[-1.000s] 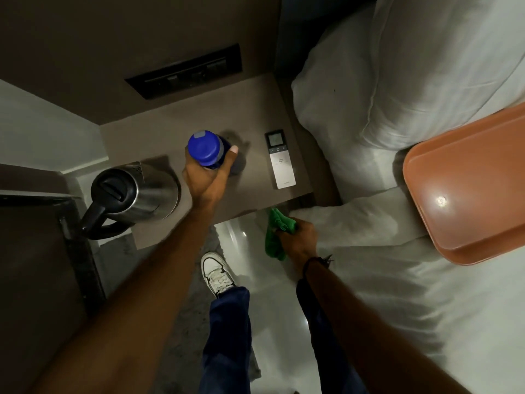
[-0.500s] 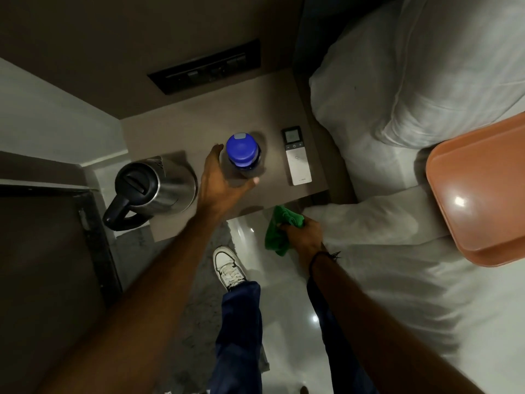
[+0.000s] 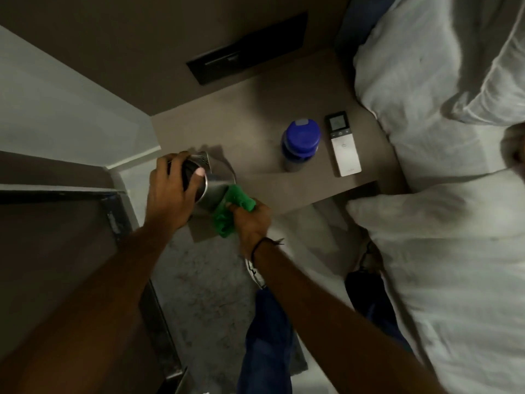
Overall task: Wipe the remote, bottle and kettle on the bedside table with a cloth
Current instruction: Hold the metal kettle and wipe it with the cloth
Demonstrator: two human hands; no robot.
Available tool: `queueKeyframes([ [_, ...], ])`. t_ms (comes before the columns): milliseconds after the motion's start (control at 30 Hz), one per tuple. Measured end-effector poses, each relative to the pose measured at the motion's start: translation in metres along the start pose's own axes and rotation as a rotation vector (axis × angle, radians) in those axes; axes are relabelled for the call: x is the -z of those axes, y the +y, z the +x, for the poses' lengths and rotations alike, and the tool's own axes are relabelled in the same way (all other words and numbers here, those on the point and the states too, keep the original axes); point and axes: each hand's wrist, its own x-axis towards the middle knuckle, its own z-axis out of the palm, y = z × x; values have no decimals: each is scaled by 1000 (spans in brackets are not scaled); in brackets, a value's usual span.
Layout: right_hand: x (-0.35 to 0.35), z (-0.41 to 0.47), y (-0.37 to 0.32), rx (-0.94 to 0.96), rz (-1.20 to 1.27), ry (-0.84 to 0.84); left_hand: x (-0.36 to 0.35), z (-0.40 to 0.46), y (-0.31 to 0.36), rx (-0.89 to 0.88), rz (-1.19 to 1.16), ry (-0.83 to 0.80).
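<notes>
The steel kettle (image 3: 217,189) stands at the front left of the brown bedside table (image 3: 255,115). My left hand (image 3: 170,191) grips its black lid from above and hides most of the top. My right hand (image 3: 250,220) holds a green cloth (image 3: 231,210) pressed against the kettle's right side. The bottle (image 3: 299,145) with a blue cap stands alone in the middle of the table. Just right of it lies the white remote (image 3: 343,145) with a small screen at its far end.
A black switch panel (image 3: 247,48) is set in the wall behind the table. The bed with white pillows (image 3: 440,81) and a white duvet (image 3: 454,265) borders the table's right side. My legs and a white shoe (image 3: 255,275) are on the floor below.
My left hand let go of the bottle and moved left onto the kettle's lid. My right hand brought the green cloth up from below the table edge to the kettle's side.
</notes>
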Motion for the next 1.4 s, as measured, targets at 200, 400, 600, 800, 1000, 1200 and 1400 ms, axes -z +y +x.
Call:
queueKeyframes([
  [200,-34,-25,4,36,-114,202,-2,5,-5,-14,-3,-27],
  [400,-50,-44,16,85,-117,219,-1,5,-8,-15,-24,-35],
  [600,-60,-35,2,26,-27,355,0,6,-10,-32,-58,-32],
  [800,-58,-43,12,163,-65,318,2,6,-8,-35,-35,-48],
  [1000,-56,-54,21,458,-191,243,3,5,-5,-28,-38,-40],
  [1200,-37,-6,-11,267,-216,242,3,5,-3,-30,-20,-44],
  [1400,-31,-13,2,393,-273,172,4,8,0,-47,-4,-4],
])
